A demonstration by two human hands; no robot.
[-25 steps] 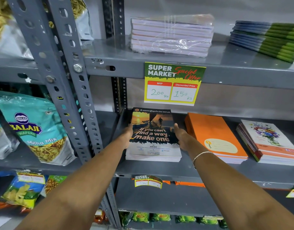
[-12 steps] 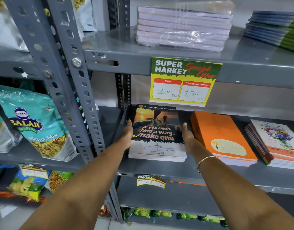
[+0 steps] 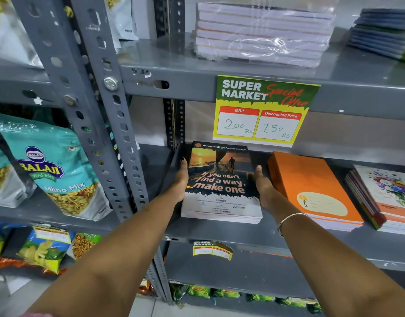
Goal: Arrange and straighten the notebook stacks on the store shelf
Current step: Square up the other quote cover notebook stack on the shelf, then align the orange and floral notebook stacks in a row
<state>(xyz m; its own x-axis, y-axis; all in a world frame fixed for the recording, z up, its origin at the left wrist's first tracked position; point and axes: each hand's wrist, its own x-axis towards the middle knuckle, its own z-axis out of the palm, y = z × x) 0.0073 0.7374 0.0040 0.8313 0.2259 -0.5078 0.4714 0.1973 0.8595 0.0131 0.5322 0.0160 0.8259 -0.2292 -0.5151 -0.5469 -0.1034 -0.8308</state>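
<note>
Between our two palms, on the middle grey metal shelf [image 3: 242,234], sits the dark notebook stack [image 3: 221,193] with the sunset cover. Our left hand [image 3: 179,183] lies flat and open against its left long edge, fingers together and pointing toward the back of the shelf; our right hand [image 3: 264,189] presses the right long edge the same way, a thin bangle [image 3: 288,219] at the wrist. Neither hand curls around anything; both simply squeeze the stack from its sides. Its long axis runs away from us, front to back, so we judge that any squaring will come from pushing inward with both palms at once, each about equally close. The covers look glossy and smooth, the page edges pale and slightly stepped at the front, which suggests the books can slide over one another. Just beyond our right hand lies an orange stack [image 3: 315,191], matte and turned a little askew, and further out from that hand a floral stack [image 3: 389,197] with fanned spines, probably next.
</note>
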